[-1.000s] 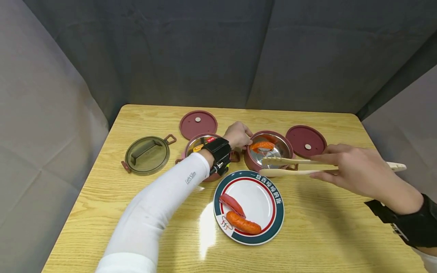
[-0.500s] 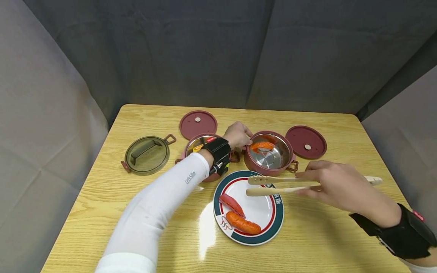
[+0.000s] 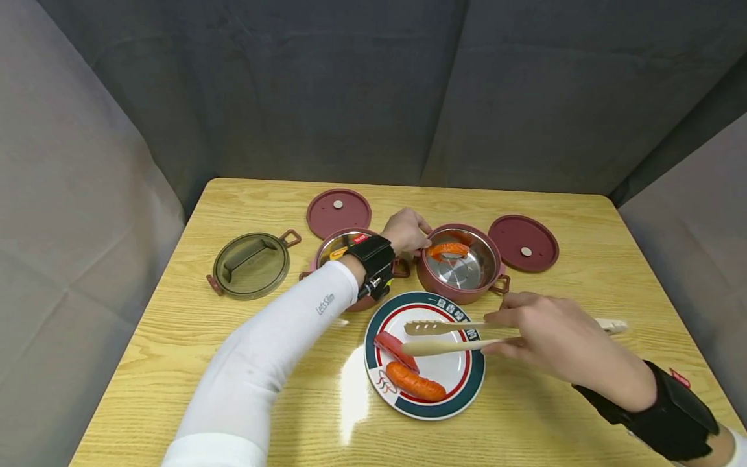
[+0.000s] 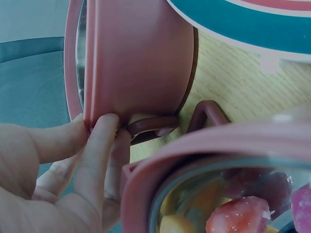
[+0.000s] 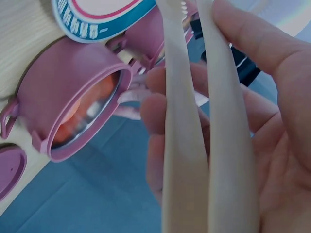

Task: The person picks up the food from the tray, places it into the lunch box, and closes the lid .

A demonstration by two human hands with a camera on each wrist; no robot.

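Now right hand [image 3: 548, 337] grips wooden tongs [image 3: 449, 337], tips spread over the tuna sushi [image 3: 397, 349] at plate's [image 3: 475, 363] 9 o'clock; straddle it lengthwise, squeeze gently, while left hand [image 3: 406, 231] pinches the pot [image 3: 461, 263] rim.

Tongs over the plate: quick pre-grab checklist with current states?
1. Right hand grips the wooden tongs: ok.
2. Tongs' arms apart, nothing between them: ok.
3. Tips near the red sushi piece on the plate: ok; contact cannot tell.
4. Left hand holds the right pot by its rim: ok.
5. Room in that pot beside the salmon piece: ok.
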